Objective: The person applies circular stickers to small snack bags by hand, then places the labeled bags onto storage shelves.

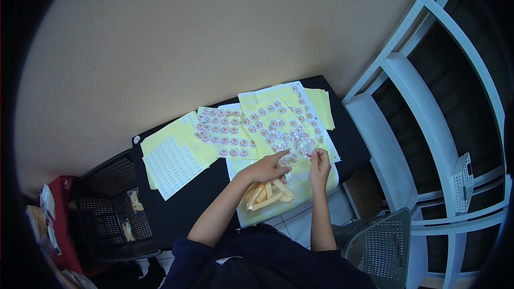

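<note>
A clear plastic bag (257,201) with pale yellow, fry-like sticks (274,197) inside lies at the table's front edge. My left hand (266,169) rests over its upper part, index finger stretched out and thumb apart; its other fingers are partly hidden. To the right, my right hand (319,165) has thumb and fingers pinched together above the sheets. What the pinch holds is too small to make out. Just beyond both hands are yellow sheets (258,140) with many round stickers (278,123) that have orange centres, several of them crowded near the fingertips.
More sticker sheets (234,152) and a white label sheet (170,168) cover the black table (176,219) to the left. Black crates (110,214) stand at lower left, a grey basket (381,246) at lower right. White shelving (407,91) rises on the right; a wall borders the back.
</note>
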`<state>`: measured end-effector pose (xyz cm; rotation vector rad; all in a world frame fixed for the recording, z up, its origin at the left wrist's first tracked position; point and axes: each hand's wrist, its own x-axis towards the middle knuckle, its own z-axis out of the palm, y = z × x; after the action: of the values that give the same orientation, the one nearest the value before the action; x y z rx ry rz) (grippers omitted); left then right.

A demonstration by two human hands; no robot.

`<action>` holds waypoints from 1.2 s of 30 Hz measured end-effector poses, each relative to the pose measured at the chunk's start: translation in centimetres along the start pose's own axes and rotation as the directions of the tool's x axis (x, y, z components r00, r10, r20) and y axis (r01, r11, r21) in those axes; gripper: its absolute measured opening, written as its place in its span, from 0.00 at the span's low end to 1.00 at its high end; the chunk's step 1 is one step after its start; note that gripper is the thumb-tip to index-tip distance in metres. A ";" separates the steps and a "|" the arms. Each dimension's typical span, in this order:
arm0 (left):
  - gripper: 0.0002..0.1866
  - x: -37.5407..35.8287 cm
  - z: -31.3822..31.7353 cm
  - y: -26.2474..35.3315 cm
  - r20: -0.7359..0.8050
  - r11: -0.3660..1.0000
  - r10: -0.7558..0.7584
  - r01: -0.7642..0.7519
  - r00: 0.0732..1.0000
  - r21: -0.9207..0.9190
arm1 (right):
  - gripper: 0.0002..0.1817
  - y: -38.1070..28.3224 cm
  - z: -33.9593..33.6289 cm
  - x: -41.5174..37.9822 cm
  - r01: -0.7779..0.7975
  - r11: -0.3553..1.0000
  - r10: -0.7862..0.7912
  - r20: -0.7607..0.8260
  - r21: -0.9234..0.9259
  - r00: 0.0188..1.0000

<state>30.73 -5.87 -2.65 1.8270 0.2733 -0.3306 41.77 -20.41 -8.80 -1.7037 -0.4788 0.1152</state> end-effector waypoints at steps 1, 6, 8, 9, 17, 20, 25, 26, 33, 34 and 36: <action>0.28 -0.8 -0.5 0.0 -0.045 1.000 0.024 -0.025 0.999 -0.017 | 0.10 -0.2 0.2 -0.3 -0.125 0.970 0.121 0.031 0.207 0.992; 0.17 -3.2 -1.6 -4.6 -0.399 0.902 0.123 -0.270 0.909 -0.337 | 0.16 -4.4 2.6 -2.6 -0.470 0.577 0.213 0.432 0.669 0.876; 0.15 -6.2 -2.9 -3.5 -0.502 0.569 -0.162 -0.335 0.850 -0.751 | 0.17 -6.7 4.6 -4.2 -0.499 0.554 0.178 0.491 0.667 0.853; 0.16 -7.1 -3.6 -4.5 -0.539 0.507 -0.148 -0.405 0.829 -0.761 | 0.19 -7.6 5.8 -5.0 -0.522 0.535 0.145 0.537 0.664 0.831; 0.21 -16.3 -6.5 -7.9 -0.693 0.427 -0.188 -0.577 0.696 -0.696 | 0.26 -12.2 13.7 -11.7 -0.724 0.519 -0.001 0.848 0.454 0.530; 0.23 -20.3 -6.3 -7.5 -0.705 0.340 -0.128 -0.637 0.697 -0.692 | 0.27 -14.3 15.6 -13.3 -0.713 0.497 -0.049 0.836 0.495 0.546; 0.32 -25.9 -4.8 -7.3 -0.724 0.519 0.039 -0.633 0.688 -0.574 | 0.27 -16.4 18.1 -15.4 -0.677 0.543 -0.057 0.826 0.496 0.560; 0.34 -26.6 -4.6 -7.3 -0.740 0.584 0.074 -0.631 0.668 -0.511 | 0.27 -17.2 18.5 -15.9 -0.654 0.583 -0.047 0.823 0.483 0.566; 0.36 -30.2 -4.8 -6.1 -0.842 0.598 0.086 -0.704 0.532 -0.384 | 0.11 -21.5 20.8 -18.2 0.224 0.873 -0.375 0.302 0.433 0.876; 0.36 -30.4 -4.8 -6.0 -0.844 0.595 0.089 -0.708 0.530 -0.382 | 0.11 -21.9 20.6 -18.7 0.229 0.872 -0.380 0.304 0.432 0.874; 0.38 -30.7 -4.5 -5.7 -0.882 0.658 0.126 -0.703 0.454 -0.268 | 0.06 -22.6 20.0 -19.6 0.492 0.838 -0.527 0.117 0.236 0.842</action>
<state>0.51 -0.49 4.48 1.1729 0.4435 0.9682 11.60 -6.80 5.25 -1.3238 -1.0128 -0.0765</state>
